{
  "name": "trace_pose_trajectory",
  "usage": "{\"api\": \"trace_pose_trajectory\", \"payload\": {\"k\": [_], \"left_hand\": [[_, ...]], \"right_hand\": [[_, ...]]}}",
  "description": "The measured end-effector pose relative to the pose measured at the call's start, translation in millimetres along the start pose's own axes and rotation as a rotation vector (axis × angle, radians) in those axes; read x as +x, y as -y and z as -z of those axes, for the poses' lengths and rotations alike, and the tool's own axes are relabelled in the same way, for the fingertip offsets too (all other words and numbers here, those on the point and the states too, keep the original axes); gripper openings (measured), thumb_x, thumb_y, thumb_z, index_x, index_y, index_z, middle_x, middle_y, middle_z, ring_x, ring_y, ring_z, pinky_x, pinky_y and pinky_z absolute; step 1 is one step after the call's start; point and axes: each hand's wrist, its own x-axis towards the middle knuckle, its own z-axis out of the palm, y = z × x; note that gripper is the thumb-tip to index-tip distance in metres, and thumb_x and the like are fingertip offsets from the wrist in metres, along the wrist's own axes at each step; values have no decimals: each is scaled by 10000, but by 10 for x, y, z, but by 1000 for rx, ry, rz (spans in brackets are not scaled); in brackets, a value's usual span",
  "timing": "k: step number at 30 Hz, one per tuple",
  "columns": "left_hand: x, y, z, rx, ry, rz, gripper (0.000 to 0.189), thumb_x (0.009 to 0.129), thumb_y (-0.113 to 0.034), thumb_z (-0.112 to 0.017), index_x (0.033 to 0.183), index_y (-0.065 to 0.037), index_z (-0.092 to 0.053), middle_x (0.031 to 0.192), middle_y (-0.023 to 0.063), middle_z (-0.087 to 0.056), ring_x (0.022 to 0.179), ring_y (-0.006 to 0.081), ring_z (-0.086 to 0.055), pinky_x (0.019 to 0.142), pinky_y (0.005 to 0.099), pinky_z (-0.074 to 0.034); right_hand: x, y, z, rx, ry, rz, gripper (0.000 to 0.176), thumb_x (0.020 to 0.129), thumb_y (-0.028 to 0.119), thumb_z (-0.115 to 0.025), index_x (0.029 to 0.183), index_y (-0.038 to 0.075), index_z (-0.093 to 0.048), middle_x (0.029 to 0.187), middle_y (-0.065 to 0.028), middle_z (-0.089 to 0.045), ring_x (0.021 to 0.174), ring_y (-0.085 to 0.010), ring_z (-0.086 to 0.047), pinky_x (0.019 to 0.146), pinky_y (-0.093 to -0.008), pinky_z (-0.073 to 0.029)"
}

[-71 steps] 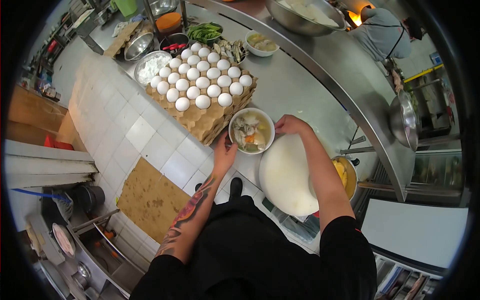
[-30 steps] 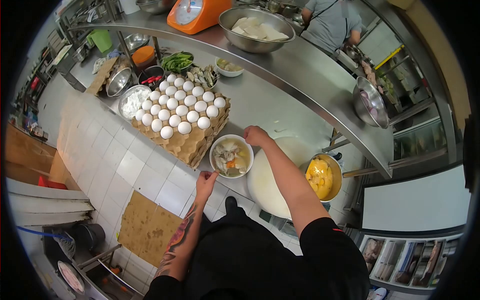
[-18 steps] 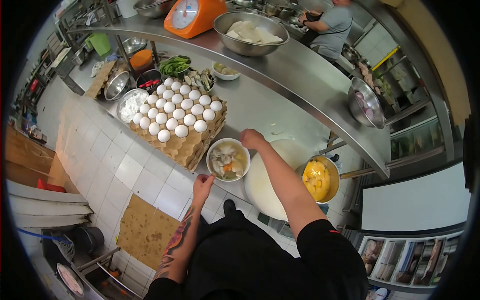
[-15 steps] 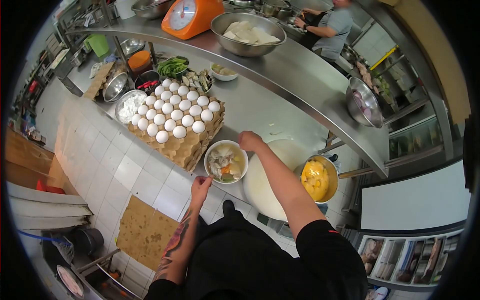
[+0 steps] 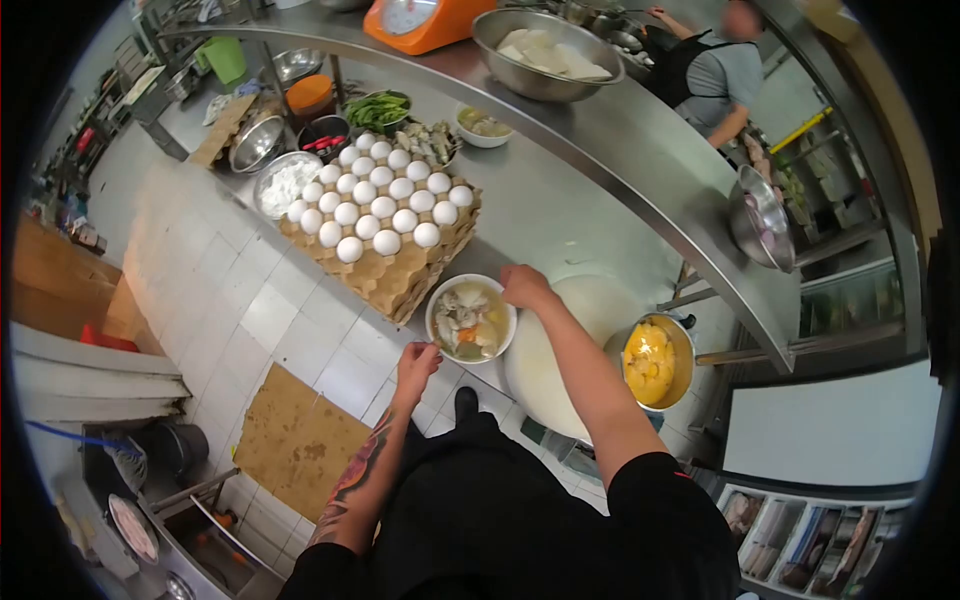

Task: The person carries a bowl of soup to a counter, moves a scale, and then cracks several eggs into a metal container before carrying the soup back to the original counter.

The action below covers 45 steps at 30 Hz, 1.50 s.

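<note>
A white bowl of soup with pale chunks and an orange piece in it is at the front edge of the steel counter. My left hand pinches the near left side of its rim. On the opposite side, my right hand has its fingers closed at the rim. Left of the bowl is a stack of cardboard egg trays bearing several white eggs. Right of it, partly under my right forearm, lies a big round whitish surface.
A metal pot with yellow egg yolks stands at the right. Above the counter runs a steel shelf with an orange scale and a metal bowl of white pieces. A co-worker stands beyond it.
My view has shifted, so the counter appears further right and slightly higher. Both hands stay at the bowl's rim. The co-worker has shifted posture, with one arm now stretched out.
</note>
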Motion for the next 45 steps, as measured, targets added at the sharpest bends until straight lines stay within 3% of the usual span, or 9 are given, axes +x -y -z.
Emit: {"api": "trace_pose_trajectory", "payload": {"k": [14, 18, 26, 28, 29, 31, 33, 38, 45], "left_hand": [[-96, -74, 8, -77, 39, 21, 559, 951, -400, -640, 1237, 58, -495, 1124, 176, -615, 978, 288, -687, 825, 388, -588], [-143, -90, 5, -117, 66, 85, 622, 946, -433, -641, 1305, 42, -463, 1168, 191, -597, 1019, 299, -673, 837, 413, -594], [-171, 28, -34, -325, 66, 89, 537, 951, -398, -657, 1248, 28, -519, 1150, 131, -636, 1042, 228, -652, 870, 400, -575], [-211, 47, -41, -370, 98, 67, 520, 967, -392, -630, 1258, 24, -520, 1169, 134, -635, 1083, 237, -641, 920, 421, -556], [-235, 62, -41, -404, 136, 41, 503, 983, -387, -604, 1267, 20, -521, 1189, 138, -635, 1124, 245, -630, 970, 442, -536], [-264, 144, -48, -463, 116, 74, 453, 1000, -357, -587, 1263, 8, -533, 1221, 134, -628, 1158, 242, -614, 1021, 451, -500], [-276, 175, -82, -587, 140, 66, 438, 987, -341, -636, 1246, -2, -538, 1214, 80, -622, 1167, 201, -593, 1021, 420, -484], [-374, 314, -126, -673, 136, 13, 550, 997, -338, -627, 1403, -6, -462, 1335, 82, -587, 1218, 186, -565, 1036, 409, -457], [-418, 530, -113, -799, 268, -131, 666, 945, -392, -691, 1430, -13, -436, 1350, 69, -583, 1238, 180, -546, 1068, 392, -412]], "right_hand": [[-122, 18, 3, 48, 46, -27, 274, 738, 238, -697, 997, 151, -692, 1048, -119, -714, 1001, -324, -679, 819, -450, -548], [-84, -67, -94, 47, -30, 77, 296, 724, 236, -709, 998, 127, -688, 1033, -143, -713, 1016, -361, -670, 824, -463, -545], [53, -185, -131, 78, 70, 119, 222, 726, 132, -650, 946, 115, -673, 925, -137, -705, 816, -325, -666, 729, -422, -537], [126, -203, -114, 183, 138, 211, 180, 728, 41, -648, 905, 68, -669, 778, -70, -672, 721, -193, -638, 650, -335, -529], [166, -219, -108, 171, 162, 222, 180, 728, 41, -648, 905, 68, -669, 778, -70, -672, 721, -193, -638, 650, -335, -529], [208, -186, -36, 504, 335, 177, 257, 741, -14, -654, 989, 52, -650, 832, -36, -655, 742, -151, -641, 656, -297, -549], [267, -102, 114, 507, 460, 189, 277, 754, -46, -653, 1022, 20, -619, 872, -44, -641, 761, -153, -652, 675, -294, -567], [432, -52, 175, 479, 698, 236, 272, 771, -39, -660, 1034, -4, -602, 886, -68, -643, 792, -158, -665, 706, -297, -579], [494, 8, 85, 553, 839, 248, 298, 781, -27, -668, 1069, -30, -586, 931, -94, -643, 763, -186, -682, 714, -298, -600]]}}
